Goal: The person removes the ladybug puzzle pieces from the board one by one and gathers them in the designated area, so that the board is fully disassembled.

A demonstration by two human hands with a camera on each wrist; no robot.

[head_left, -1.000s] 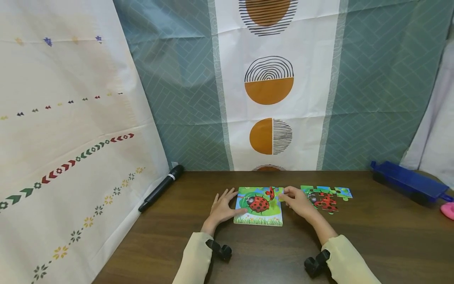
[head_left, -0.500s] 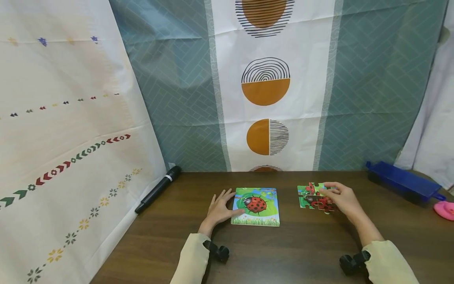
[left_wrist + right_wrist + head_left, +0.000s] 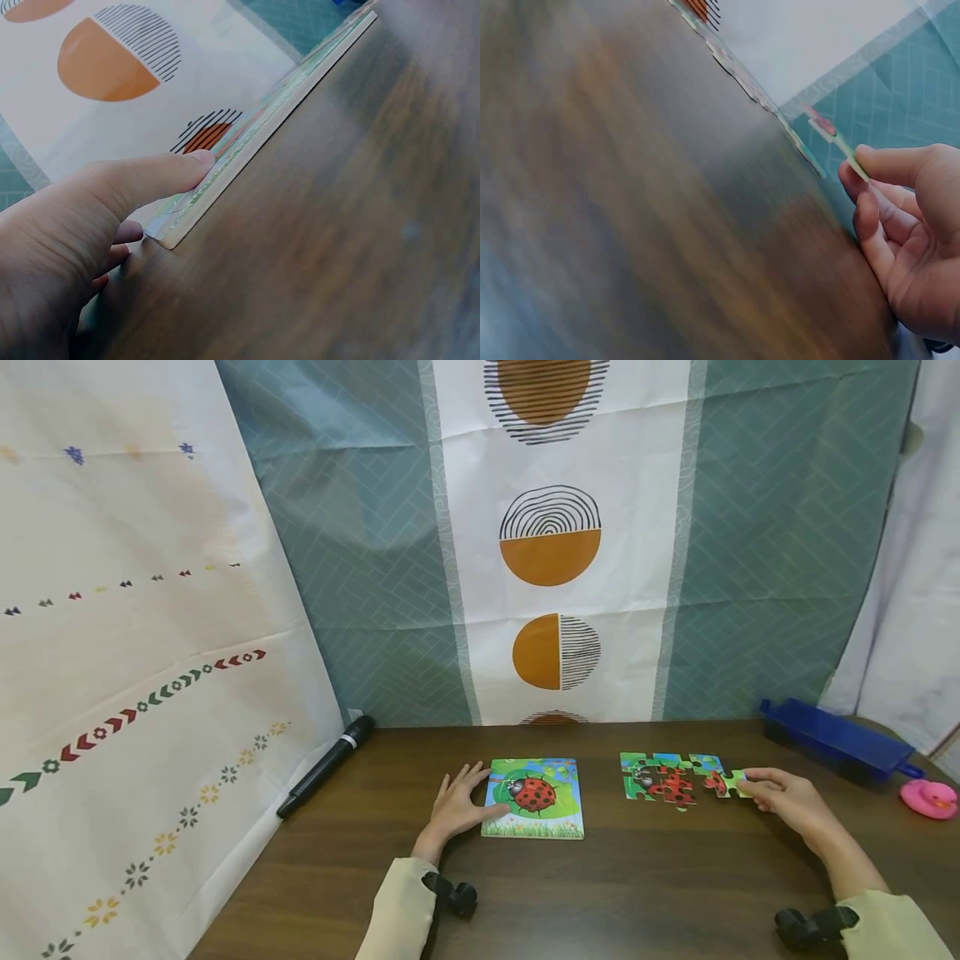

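Observation:
My right hand (image 3: 783, 797) pinches a jigsaw puzzle piece (image 3: 722, 783), red and black with a pale green part, between thumb and fingers. In the right wrist view the puzzle piece (image 3: 832, 135) is held tilted, just off the end of the row of joined pieces. Those joined puzzle pieces (image 3: 663, 779) form part of a ladybug picture, with an uneven right side. My left hand (image 3: 453, 810) lies at the left edge of a ladybug picture board (image 3: 543, 822). Its thumb (image 3: 176, 172) rests on the board's face, and the other fingers stretch along the side.
Both items lie on a brown wooden table (image 3: 600, 893). A blue tray (image 3: 840, 739) and a pink rubber duck (image 3: 928, 798) stand at the right. Along the left edge lies a black marker (image 3: 326, 766). Patterned cloths (image 3: 375, 568) hang behind and to the left.
My right hand has carried the puzzle piece from over the picture board, across the joined pieces, to their right side. The left hand stays on the board. The head view has shifted slightly right.

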